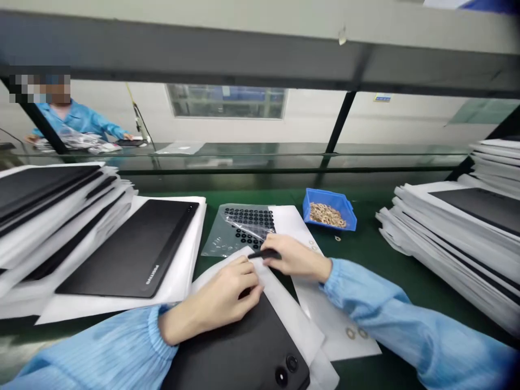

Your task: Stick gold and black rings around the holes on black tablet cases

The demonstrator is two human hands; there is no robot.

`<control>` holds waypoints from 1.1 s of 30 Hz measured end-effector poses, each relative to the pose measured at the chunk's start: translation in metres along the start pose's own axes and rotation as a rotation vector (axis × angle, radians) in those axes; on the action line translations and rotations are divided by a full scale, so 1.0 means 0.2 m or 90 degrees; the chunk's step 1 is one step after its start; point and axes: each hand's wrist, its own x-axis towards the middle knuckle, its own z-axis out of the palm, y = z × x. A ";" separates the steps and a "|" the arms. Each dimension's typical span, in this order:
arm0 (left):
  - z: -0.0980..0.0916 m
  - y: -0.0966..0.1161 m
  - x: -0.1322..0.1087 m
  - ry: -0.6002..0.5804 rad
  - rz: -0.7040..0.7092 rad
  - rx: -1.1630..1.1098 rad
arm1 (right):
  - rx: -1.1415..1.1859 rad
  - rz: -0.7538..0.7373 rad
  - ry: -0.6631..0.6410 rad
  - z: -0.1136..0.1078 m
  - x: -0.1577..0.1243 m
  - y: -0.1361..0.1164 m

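A black tablet back [239,346] with two round camera rings lies at the bottom centre, over white sheets. My left hand [221,292] rests on its upper end, fingers curled and fingertips close to my right hand. Between the thumb and fingers of my right hand [294,256] is a dark, slim tool, its tip pointing left above a white sheet [280,298]. Just behind the hands lies a clear sheet of black rings [249,219]. What my left fingertips hold, if anything, is too small to tell.
At left, a black tablet [134,249] lies on white wrapping beside a stack [60,216]. A blue bin [329,209] holds small tan rings. Another stack [459,233] stands at right. A shelf beam [244,54] crosses above; a person [81,122] sits behind, far left.
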 end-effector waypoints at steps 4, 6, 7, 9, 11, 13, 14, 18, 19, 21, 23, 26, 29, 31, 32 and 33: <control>0.00 -0.09 0.01 0.058 -0.116 -0.049 | -0.061 -0.008 -0.040 0.10 -0.03 -0.04; 0.00 -0.12 0.01 0.064 -0.155 -0.068 | -0.083 -0.002 -0.044 0.11 -0.05 -0.04; 0.00 -0.14 0.01 0.067 -0.176 -0.082 | -0.090 0.000 -0.044 0.11 -0.05 -0.03; 0.00 -0.16 0.02 0.075 -0.220 -0.113 | -0.102 0.003 -0.041 0.11 -0.05 -0.03; -0.01 -0.17 0.03 0.093 -0.270 -0.147 | -0.117 0.005 -0.034 0.12 -0.05 -0.04; -0.01 -0.19 0.04 0.116 -0.326 -0.193 | -0.136 0.004 -0.028 0.14 -0.04 -0.04; -0.01 -0.20 0.04 0.128 -0.356 -0.223 | -0.146 0.002 -0.026 0.15 -0.04 -0.04; -0.03 -0.21 0.05 0.127 -0.478 -0.393 | -0.173 0.001 -0.002 0.15 -0.02 -0.02; -0.03 -0.21 0.05 0.104 -0.509 -0.448 | -0.175 0.005 0.010 0.14 -0.02 -0.02; -0.05 -0.19 0.07 0.056 -0.561 -0.564 | -0.169 0.010 0.038 0.09 -0.02 -0.02; -0.05 -0.18 0.11 0.063 -0.588 -0.669 | -0.152 0.007 0.056 0.05 -0.03 -0.01; -0.04 -0.19 0.18 0.165 -0.595 -0.771 | -0.109 -0.007 0.050 0.00 -0.05 0.00; 0.01 -0.24 0.22 0.240 -0.608 -0.813 | -0.053 -0.012 0.027 -0.01 -0.03 0.02; 0.04 -0.26 0.24 0.270 -0.619 -0.827 | -0.021 0.003 0.035 -0.01 0.01 0.03; 0.05 -0.27 0.24 0.281 -0.623 -0.831 | -0.011 0.017 0.048 0.00 0.05 0.03; 0.05 -0.27 0.24 0.290 -0.625 -0.835 | -0.005 0.034 0.063 0.01 0.08 0.03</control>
